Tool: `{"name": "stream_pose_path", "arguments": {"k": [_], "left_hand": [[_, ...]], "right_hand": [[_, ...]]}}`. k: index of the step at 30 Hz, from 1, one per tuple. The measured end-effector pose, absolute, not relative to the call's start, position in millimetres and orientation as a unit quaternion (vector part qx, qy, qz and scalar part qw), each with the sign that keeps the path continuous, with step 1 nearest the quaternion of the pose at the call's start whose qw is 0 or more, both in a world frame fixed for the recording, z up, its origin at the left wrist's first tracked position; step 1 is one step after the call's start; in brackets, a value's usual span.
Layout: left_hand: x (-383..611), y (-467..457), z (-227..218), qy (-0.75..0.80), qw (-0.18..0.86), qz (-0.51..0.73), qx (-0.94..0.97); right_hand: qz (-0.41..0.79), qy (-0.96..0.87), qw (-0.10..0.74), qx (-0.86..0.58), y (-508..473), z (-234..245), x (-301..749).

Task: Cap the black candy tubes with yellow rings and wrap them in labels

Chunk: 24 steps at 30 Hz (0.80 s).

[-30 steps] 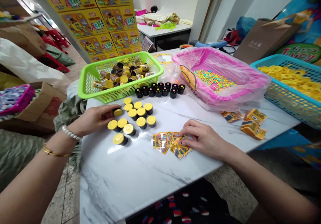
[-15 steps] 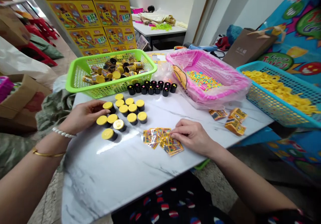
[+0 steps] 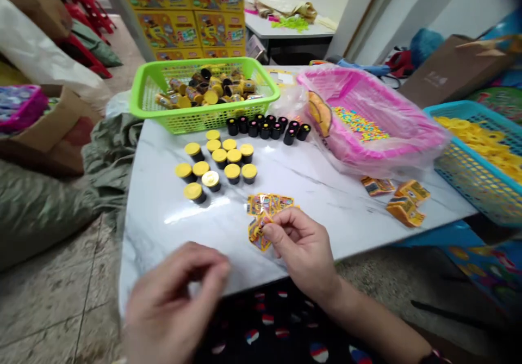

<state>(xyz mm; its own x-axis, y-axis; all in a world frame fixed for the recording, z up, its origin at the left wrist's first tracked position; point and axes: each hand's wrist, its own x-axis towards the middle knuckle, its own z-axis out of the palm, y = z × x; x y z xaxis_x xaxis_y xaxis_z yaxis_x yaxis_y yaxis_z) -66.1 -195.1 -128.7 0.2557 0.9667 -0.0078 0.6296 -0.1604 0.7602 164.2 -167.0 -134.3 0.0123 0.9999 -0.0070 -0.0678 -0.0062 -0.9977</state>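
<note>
My right hand (image 3: 304, 244) pinches a small yellow-orange printed label (image 3: 259, 233) between thumb and fingers, raised in front of more such labels (image 3: 271, 204) lying on the table. Lower left, my left hand (image 3: 175, 299) is over the table's near edge, its fingers curled and smeared by motion. Whether anything is between them does not show. Beyond it stand several black cups with yellow lids (image 3: 211, 179) in a loose group. Farther back, small black cups (image 3: 265, 130) holding coloured bits stand upright in rows.
A green basket (image 3: 163, 119) holds labelled cups. Next to it, a plastic-lined pink basket (image 3: 350, 152) contains coloured beads, and a blue basket (image 3: 468, 157) holds yellow pieces. Folded printed packs (image 3: 408, 204) lie at the table's right. Yellow cartons (image 3: 216, 30) are stacked behind.
My left hand has left the yellow-lidded cups and come down toward me. My right hand has lifted a label off the spread ones. The view has shifted, moving the table rightward in the picture.
</note>
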Motion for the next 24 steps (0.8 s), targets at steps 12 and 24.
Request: {"name": "stream_pose_path", "arguments": {"k": [12, 24], "left_hand": [[-11.9, -213.3, -134.2, 0.597, 0.575, 0.467, 0.308], [-27.8, -213.8, -136.8, 0.62, 0.393, 0.54, 0.412]], "right_hand": [[0.452, -0.576, 0.514, -0.447, -182.4, -149.1, 129.0], [0.235, -0.781, 0.376, -0.44, -118.8, -114.5, 165.3]]}}
